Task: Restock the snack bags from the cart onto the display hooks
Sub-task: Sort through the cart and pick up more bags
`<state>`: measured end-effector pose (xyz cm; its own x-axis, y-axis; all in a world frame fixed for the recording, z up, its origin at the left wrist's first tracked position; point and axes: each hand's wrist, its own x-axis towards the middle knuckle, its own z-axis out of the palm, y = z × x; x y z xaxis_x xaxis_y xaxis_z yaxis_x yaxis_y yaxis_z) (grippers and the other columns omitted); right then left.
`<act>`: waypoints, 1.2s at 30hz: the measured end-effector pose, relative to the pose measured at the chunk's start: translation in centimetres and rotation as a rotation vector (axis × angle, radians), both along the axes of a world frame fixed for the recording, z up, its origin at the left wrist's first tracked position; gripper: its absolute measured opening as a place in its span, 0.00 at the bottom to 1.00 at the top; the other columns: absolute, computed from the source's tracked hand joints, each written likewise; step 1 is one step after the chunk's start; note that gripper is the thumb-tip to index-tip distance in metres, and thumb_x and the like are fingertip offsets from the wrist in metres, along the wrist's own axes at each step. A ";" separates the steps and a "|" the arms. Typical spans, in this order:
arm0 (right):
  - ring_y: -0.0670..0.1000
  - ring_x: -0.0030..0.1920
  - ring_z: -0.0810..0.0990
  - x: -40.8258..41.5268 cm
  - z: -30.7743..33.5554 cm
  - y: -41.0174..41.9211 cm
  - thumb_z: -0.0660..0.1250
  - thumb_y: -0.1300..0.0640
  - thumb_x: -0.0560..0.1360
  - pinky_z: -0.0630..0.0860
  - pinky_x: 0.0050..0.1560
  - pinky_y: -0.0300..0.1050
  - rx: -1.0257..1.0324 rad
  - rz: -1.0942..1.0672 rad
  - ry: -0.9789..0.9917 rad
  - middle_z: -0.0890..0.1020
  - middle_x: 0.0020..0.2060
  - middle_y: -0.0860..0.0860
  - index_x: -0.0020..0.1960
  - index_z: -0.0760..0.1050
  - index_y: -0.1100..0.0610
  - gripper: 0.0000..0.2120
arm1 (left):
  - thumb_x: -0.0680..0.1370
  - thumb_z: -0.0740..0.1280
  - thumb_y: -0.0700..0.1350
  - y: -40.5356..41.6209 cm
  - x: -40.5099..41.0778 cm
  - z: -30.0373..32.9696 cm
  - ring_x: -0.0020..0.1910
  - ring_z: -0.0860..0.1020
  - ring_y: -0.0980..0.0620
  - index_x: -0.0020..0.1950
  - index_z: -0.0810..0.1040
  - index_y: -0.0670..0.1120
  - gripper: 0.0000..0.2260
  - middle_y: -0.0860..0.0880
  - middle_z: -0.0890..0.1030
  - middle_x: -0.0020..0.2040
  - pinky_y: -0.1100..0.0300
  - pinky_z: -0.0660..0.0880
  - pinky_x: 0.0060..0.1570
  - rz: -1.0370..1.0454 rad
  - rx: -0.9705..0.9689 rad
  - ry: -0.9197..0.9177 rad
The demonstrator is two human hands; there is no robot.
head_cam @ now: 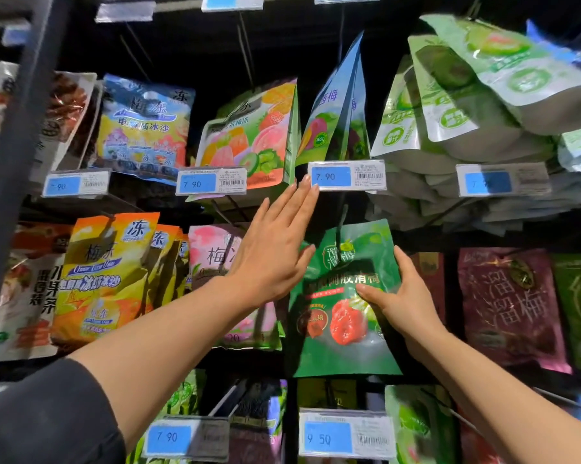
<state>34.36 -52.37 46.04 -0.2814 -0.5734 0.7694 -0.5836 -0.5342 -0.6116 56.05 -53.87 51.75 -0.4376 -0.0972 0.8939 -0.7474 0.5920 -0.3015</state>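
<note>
Head view: right hand (401, 296) grips green bag (342, 306), left (275, 242) flat.

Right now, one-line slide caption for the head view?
Right hand holds a dark green plum snack bag on its display hook; left hand reaches in, fingers straight.

My right hand (399, 296) gripped a dark green snack bag (344, 306) by its right edge, thumb across the front, with the bag's top at a black display hook (342, 222). My left hand (275, 249) lay flat with straight fingers, its thumb touching the bag's left edge and its fingertips just under the 7.90 price tag (347, 175). A pink snack bag (215, 252) hung behind my left hand. To the far right hung a maroon snack bag (510, 306).
</note>
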 end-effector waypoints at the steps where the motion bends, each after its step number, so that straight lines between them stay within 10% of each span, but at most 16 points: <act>1: 0.53 0.65 0.74 -0.2 0.2 -1.0 0.77 0.57 0.68 0.68 0.62 0.43 0.042 -0.020 0.007 0.74 0.68 0.50 0.77 0.57 0.51 0.44 | 0.78 0.63 0.49 -0.1 -0.1 -0.1 0.78 0.45 0.53 0.79 0.44 0.47 0.36 0.51 0.44 0.80 0.50 0.47 0.76 0.011 -0.002 0.006; 10: 0.60 0.64 0.75 -2.3 -0.7 -3.5 0.72 0.48 0.73 0.69 0.63 0.50 0.192 -0.169 0.066 0.76 0.66 0.55 0.78 0.51 0.44 0.42 | 0.73 0.66 0.44 -0.4 -1.9 -1.7 0.78 0.45 0.51 0.79 0.46 0.43 0.41 0.47 0.45 0.80 0.50 0.49 0.76 -0.019 -0.004 0.099; 16: 0.49 0.32 0.84 -3.9 -2.5 2.9 0.72 0.51 0.74 0.82 0.40 0.43 0.191 -0.210 -0.004 0.84 0.42 0.53 0.78 0.52 0.48 0.40 | 0.70 0.64 0.44 1.7 -7.6 -5.7 0.77 0.54 0.46 0.77 0.57 0.39 0.36 0.43 0.57 0.78 0.47 0.52 0.75 -0.270 0.068 0.180; 27: 0.56 0.34 0.82 -14.8 -15.4 25.1 0.71 0.52 0.74 0.81 0.42 0.58 0.190 -0.838 -0.144 0.80 0.32 0.52 0.65 0.71 0.55 0.22 | 0.71 0.63 0.47 15.7 -26.2 -19.7 0.60 0.74 0.41 0.66 0.72 0.39 0.24 0.41 0.76 0.60 0.50 0.70 0.61 -1.012 0.576 -0.007; 36: 0.58 0.38 0.82 -25.7 -32.2 41.3 0.72 0.55 0.74 0.81 0.44 0.54 0.506 -1.123 -0.551 0.80 0.41 0.58 0.57 0.74 0.55 0.14 | 0.74 0.67 0.44 26.4 -38.5 -38.4 0.62 0.72 0.40 0.68 0.69 0.40 0.23 0.40 0.74 0.62 0.55 0.63 0.60 -1.098 0.997 -0.410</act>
